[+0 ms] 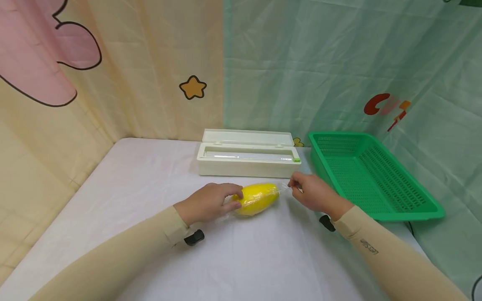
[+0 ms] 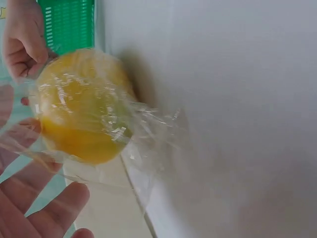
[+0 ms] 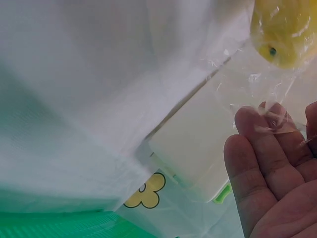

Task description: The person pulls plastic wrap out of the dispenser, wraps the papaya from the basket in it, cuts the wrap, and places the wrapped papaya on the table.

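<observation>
A yellow oval fruit (image 1: 257, 198), wrapped in clear cling film, lies on the white-covered table. My left hand (image 1: 211, 202) holds its left end, thumb and forefinger bent against it. In the left wrist view, loose film (image 2: 153, 134) bunches at this end of the fruit (image 2: 86, 109) and stretches over the fingers. At the other end, my right hand (image 1: 312, 192) pinches the gathered film (image 1: 284, 187) between thumb and fingers. The right wrist view shows this film running from the fruit (image 3: 282, 37), where a dark spot marks the tip, to the fingers (image 3: 252, 121).
Behind the fruit stands a long white film dispenser box (image 1: 248, 169), lid raised, with a green slider (image 1: 296, 159) at its right end. A green plastic basket (image 1: 399, 215) sits to the right, close to my right forearm. Printed curtains (image 1: 263, 71) hang behind the table.
</observation>
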`<action>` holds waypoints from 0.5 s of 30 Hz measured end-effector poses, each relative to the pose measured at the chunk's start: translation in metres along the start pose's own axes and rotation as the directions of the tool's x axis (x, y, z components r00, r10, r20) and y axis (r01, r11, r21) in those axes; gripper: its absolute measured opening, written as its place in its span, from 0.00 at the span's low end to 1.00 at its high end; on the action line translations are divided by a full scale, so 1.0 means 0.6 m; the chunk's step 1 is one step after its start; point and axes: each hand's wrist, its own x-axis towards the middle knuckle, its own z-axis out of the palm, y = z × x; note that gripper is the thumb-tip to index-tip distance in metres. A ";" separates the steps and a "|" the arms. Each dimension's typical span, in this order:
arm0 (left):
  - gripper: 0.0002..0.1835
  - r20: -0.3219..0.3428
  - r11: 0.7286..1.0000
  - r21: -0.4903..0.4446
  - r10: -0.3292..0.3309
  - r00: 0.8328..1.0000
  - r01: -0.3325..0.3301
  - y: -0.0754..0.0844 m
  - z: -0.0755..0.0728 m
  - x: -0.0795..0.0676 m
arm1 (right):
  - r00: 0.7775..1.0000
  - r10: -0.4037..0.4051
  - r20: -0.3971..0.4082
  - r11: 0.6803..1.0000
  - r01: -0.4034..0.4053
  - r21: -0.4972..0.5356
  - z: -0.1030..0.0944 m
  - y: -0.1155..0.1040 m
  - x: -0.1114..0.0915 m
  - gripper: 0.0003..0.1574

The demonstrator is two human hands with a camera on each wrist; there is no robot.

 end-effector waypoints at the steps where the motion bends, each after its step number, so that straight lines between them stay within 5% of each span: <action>1: 0.13 -0.005 1.000 -0.006 -0.025 1.000 0.024 -0.002 0.001 0.001 | 1.000 -0.001 0.000 1.000 0.001 -0.001 0.000 0.000 -0.002 0.07; 8: 0.20 -0.025 0.993 -0.038 -0.116 0.993 0.116 -0.005 0.006 0.007 | 1.000 -0.011 -0.008 1.000 0.011 -0.010 0.006 0.006 -0.010 0.06; 15: 0.27 -0.109 0.987 0.156 -0.013 0.994 0.030 0.002 0.005 0.009 | 0.999 -0.030 -0.021 0.999 0.030 -0.014 0.012 0.012 -0.014 0.06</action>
